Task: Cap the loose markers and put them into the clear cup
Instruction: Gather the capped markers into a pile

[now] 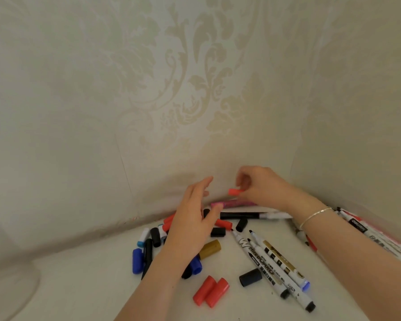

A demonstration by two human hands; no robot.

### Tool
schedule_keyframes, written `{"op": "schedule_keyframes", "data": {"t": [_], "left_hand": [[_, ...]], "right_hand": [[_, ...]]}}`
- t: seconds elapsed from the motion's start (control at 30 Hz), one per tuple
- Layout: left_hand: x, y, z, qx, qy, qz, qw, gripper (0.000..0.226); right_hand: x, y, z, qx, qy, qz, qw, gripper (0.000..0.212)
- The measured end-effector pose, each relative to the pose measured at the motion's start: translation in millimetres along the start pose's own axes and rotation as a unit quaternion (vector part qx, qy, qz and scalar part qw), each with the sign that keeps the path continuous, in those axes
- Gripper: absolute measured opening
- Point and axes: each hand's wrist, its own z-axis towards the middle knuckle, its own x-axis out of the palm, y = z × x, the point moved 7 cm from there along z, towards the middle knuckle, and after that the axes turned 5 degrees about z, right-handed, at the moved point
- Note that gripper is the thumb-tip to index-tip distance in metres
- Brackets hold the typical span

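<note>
My right hand (262, 185) hovers near the wall and pinches a small red cap (235, 191). My left hand (195, 212) is spread open with straight fingers above a pile of loose caps and markers. Three uncapped white markers (271, 262) lie side by side on the white table (83, 281). A pink marker (232, 203) and a black marker (245, 215) lie along the wall. Two red caps (210, 293), a black cap (250, 277), a gold cap (210, 249) and blue caps (137, 260) are scattered around. No clear cup is visible.
Patterned wallpaper forms a corner right behind the pile. More markers (368, 232) lie at the right edge under my right forearm. A pale rounded object (12, 288) sits at the lower left.
</note>
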Motion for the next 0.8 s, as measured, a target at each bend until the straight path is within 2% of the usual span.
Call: {"op": "schedule_keyframes", "data": {"t": [0.07,0.1,0.2,0.3,0.37,0.43,0.57,0.63,0.8], "left_hand": [[5.3,-4.6,-1.5,0.025,0.018,0.021,0.999,0.058],[6.8,-6.7,-2.2,0.034,0.02,0.024,0.999,0.055],[6.4,-9.5,-4.3,0.031,0.005,0.01,0.999,0.041],[9.0,-9.5,-4.5,0.017,-0.009,0.005,1.0,0.031],[14.0,-8.0,-4.7,-0.008,-0.006,-0.004,1.0,0.033],[21.5,-9.0,-4.8,-0.019,0.009,-0.006,1.0,0.03],[33.5,-19.6,-3.9,-0.005,0.029,0.01,1.0,0.02],[37.7,-27.8,-3.0,0.013,0.034,0.022,0.999,0.017],[46.4,-34.0,0.1,0.017,0.046,0.02,0.999,0.019]], "right_hand": [[7.7,33.3,-14.3,-0.03,0.067,0.059,0.996,0.019],[9.6,43.1,-19.0,-0.039,0.074,0.067,0.994,0.017],[10.7,50.3,-27.0,-0.039,0.039,0.081,0.995,0.01],[5.0,35.9,-40.2,-0.028,-0.012,0.094,0.995,0.017],[-8.0,12.8,-52.8,0.004,-0.045,0.06,0.997,0.023],[-23.7,-21.9,-68.9,0.08,-0.05,-0.017,0.995,0.024],[-44.6,-85.6,-111.4,0.239,0.028,-0.196,0.951,0.032],[-45.2,-103.5,-122.2,0.252,0.042,-0.238,0.937,0.029],[-47.6,-116.0,-123.1,0.236,-0.009,-0.25,0.939,0.018]]}}
